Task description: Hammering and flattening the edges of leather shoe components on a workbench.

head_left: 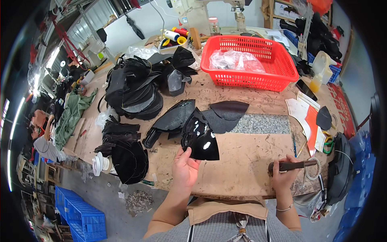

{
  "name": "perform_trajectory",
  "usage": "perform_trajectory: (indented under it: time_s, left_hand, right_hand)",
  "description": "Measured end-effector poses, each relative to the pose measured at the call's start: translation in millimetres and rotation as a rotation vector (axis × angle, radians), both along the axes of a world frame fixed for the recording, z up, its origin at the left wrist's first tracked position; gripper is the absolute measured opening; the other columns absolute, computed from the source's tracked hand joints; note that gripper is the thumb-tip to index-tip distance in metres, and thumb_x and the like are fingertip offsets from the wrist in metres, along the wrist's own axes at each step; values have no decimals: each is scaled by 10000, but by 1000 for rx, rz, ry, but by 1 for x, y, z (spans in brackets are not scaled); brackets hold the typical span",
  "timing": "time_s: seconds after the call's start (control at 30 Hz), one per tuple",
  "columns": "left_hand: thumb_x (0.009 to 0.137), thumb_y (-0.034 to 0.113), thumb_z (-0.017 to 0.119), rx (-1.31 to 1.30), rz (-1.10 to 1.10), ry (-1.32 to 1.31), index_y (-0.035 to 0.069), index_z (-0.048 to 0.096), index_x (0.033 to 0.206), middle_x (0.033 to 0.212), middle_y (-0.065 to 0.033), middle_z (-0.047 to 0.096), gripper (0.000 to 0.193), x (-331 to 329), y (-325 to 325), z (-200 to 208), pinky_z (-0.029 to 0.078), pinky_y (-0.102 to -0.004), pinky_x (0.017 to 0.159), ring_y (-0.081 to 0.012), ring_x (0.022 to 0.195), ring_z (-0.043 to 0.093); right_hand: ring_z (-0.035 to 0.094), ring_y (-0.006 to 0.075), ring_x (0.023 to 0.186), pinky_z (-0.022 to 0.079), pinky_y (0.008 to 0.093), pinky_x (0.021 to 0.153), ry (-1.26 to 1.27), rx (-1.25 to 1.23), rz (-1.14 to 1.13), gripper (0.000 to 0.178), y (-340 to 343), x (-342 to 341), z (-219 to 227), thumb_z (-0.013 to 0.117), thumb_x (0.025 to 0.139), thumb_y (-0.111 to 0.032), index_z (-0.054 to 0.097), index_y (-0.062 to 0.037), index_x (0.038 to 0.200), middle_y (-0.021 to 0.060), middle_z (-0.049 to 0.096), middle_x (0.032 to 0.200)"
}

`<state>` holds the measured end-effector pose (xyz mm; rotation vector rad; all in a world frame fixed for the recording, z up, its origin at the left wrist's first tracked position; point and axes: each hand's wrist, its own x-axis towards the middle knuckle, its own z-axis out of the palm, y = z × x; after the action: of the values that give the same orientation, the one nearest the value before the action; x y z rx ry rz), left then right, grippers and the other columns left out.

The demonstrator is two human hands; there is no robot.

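My left hand pinches the lower left edge of a glossy black patent leather piece, roughly triangular, raised over the table. My right hand is closed round a tool with a dark brown wooden handle, lying crosswise in the grip; its working end I cannot make out. Beyond the left hand lie further black leather pieces, glossy and matte. Another matte black piece overlaps the left end of a grey speckled stone slab.
Stacked black cut pieces fill the table's left, with another pile nearer. A red plastic basket holding clear plastic stands at the back. White and orange sheets, green-handled scissors and a tape ring are at right.
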<state>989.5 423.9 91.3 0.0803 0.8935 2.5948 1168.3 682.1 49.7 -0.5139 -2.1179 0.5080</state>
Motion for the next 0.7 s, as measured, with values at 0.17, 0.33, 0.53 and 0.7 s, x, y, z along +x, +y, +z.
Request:
perform_trajectory:
  time_s: [0.17,0.33,0.53,0.7]
  left_hand:
    - [973,49,435,-179,333,266,26,460,1374,1298,-119,570,402,-45,-12,17,411,-334,1031,-209,1176,555]
    - [963,81,475,-1039,732,1107,15,558,1286,1316,-134,577,340,-131,-35,25,300,-420,1107,-268,1271,503]
    - [792,271,721,-1560,184,1484,105,466,1386,1484,-116,394,667,-118,34,-2,111,-610,1117,-373,1426,232]
    - [828,303,689,-1435,-89,1542,57,590,1249,1297,-153,571,498,-135,133,-27,391,-443,1031,-342,1253,483]
  right_hand:
    - [475,268,976,297,443,938,-11,-44,-21,428,-1,1,-4,719,777,-106,489,1,1123,73,624,800]
    - [466,261,952,298,440,929,-14,-48,-28,433,-4,2,1,712,783,-101,478,18,1127,83,606,806]
    - [498,252,902,294,434,915,23,-19,-60,438,-5,-2,3,723,768,-102,482,7,1117,71,623,782]
    - [530,242,916,281,435,919,5,-15,-53,440,-4,-4,7,736,758,-125,499,-18,1112,37,641,776]
